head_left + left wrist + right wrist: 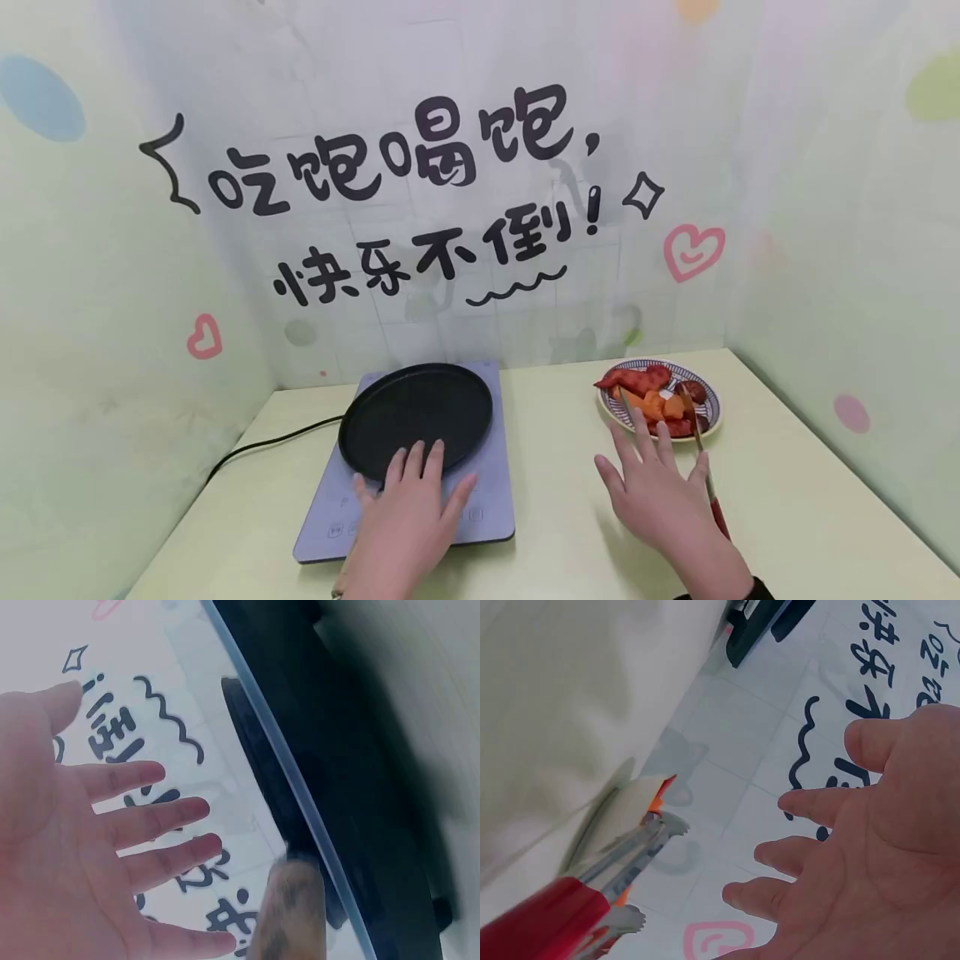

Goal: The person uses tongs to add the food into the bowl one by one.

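My left hand [408, 525] is held with fingers spread above the front of an induction cooktop [495, 467], holding nothing. On the cooktop sits a round black flat pan [416, 408]. Its wooden handle [289, 915] points toward me, partly hidden by the hand in the head view. My right hand [660, 496] is also spread and holds nothing, just in front of a patterned plate [715, 417]. Red and orange food pieces [654, 406] lie on that plate. Metal tongs with red handles [547, 922] rest with their tips on the plate, passing behind the right hand.
A black power cord [277, 437] runs left from the cooktop across the pale yellow table [555, 467]. Light curtain-like walls [480, 333] with black lettering and coloured shapes enclose the table at the back and both sides.
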Demonstrator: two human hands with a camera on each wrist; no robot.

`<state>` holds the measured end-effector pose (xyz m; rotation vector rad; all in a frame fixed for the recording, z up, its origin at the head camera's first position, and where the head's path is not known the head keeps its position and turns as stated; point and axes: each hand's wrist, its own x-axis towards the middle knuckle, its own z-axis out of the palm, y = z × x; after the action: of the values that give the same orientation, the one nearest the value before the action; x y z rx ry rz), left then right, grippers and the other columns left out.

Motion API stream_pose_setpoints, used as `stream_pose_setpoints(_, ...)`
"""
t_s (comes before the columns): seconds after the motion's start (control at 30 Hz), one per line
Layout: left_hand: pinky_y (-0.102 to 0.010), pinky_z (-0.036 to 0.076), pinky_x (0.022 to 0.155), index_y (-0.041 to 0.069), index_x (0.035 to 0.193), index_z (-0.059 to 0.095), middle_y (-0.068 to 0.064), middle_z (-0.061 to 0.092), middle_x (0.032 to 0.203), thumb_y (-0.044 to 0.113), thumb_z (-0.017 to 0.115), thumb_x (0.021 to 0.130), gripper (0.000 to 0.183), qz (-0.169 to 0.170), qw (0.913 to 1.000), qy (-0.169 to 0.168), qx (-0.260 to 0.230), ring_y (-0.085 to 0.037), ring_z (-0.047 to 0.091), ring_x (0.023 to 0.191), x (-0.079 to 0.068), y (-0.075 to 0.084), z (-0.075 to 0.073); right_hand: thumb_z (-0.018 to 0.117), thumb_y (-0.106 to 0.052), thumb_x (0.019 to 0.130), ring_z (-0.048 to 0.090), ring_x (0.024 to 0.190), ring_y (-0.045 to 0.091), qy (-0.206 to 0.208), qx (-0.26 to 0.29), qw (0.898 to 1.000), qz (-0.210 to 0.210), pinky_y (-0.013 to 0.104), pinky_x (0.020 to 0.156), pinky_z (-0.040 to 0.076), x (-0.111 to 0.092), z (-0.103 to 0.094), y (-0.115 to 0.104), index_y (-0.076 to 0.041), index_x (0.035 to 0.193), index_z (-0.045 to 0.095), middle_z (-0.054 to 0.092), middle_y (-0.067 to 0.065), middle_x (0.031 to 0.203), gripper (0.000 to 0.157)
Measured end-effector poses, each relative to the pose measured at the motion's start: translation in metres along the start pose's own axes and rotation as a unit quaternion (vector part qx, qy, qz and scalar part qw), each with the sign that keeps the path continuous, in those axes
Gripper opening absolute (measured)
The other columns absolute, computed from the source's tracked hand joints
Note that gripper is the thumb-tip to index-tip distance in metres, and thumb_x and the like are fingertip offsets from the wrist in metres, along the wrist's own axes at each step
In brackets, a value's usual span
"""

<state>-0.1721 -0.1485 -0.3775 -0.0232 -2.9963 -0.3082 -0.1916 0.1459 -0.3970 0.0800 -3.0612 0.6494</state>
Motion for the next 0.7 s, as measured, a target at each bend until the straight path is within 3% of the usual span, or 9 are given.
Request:
stream_pose_setpoints(0.13,-0.086,0.028,0.108,0.013,0.154,0.055,-0.02,0.051,0.161,0.054,0.061,0.104,0.065,-0.011,0.9998,0.002,0.017,-0.046,0.047,0.147,-0.009,-0.01,-0.003,0.041,-0.062,0.109,0.007,0.16,0.058,-0.007,-0.012,1.0,0.008,0.09,0.111,-0.004,-0.006,-0.003,0.006,-0.014,0.168,0.034,0.009,0.025,0.177,0.076)
stream_pose_setpoints(0.23,-0.078,0.043,0.101,0.011,0.148,0.061,-0.022,0.054,0.156,0.043,0.067,0.102,0.057,-0.017,0.9992,0.009,0.034,-0.046,0.053,0.14,-0.014,-0.019,-0.003,0.046,-0.063,0.107,0.012,0.158,0.061,-0.002,-0.038,0.999,0.006,0.09,0.111,0.004,-0.009,-0.006,0.016,-0.011,0.164,0.04,0.014,0.029,0.175,0.078)
stream_pose_setpoints(0.33,-0.071,0.05,0.095,0.007,0.144,0.063,-0.024,0.058,0.15,0.037,0.069,0.101,0.053,-0.03,0.9986,0.011,0.042,-0.048,0.055,0.134,-0.017,-0.028,-0.002,0.053,-0.06,0.105,0.012,0.156,0.063,0.0,-0.061,0.998,0.003,0.091,0.109,0.013,-0.01,-0.009,0.029,-0.008,0.162,0.042,0.014,0.032,0.173,0.078)
stream_pose_setpoints(0.47,-0.065,0.054,0.09,0.001,0.146,0.06,-0.027,0.06,0.142,0.035,0.072,0.099,0.058,-0.052,0.9981,0.011,0.029,-0.047,0.055,0.127,-0.018,-0.039,0.0,0.059,-0.054,0.104,0.018,0.152,0.066,-0.016,-0.065,0.998,0.016,0.087,0.106,0.028,-0.008,-0.013,0.046,-0.002,0.161,0.041,0.012,0.039,0.17,0.079)
stream_pose_setpoints(0.7,-0.051,0.055,0.08,-0.003,0.152,0.051,-0.021,0.059,0.123,0.03,0.08,0.094,0.073,-0.082,0.9965,-0.02,0.004,-0.035,0.054,0.105,-0.019,-0.053,0.011,0.067,-0.046,0.102,0.055,0.12,0.066,-0.055,-0.054,0.996,0.046,0.07,0.092,0.053,-0.005,-0.012,0.067,0.015,0.148,0.047,0.028,0.052,0.154,0.079)
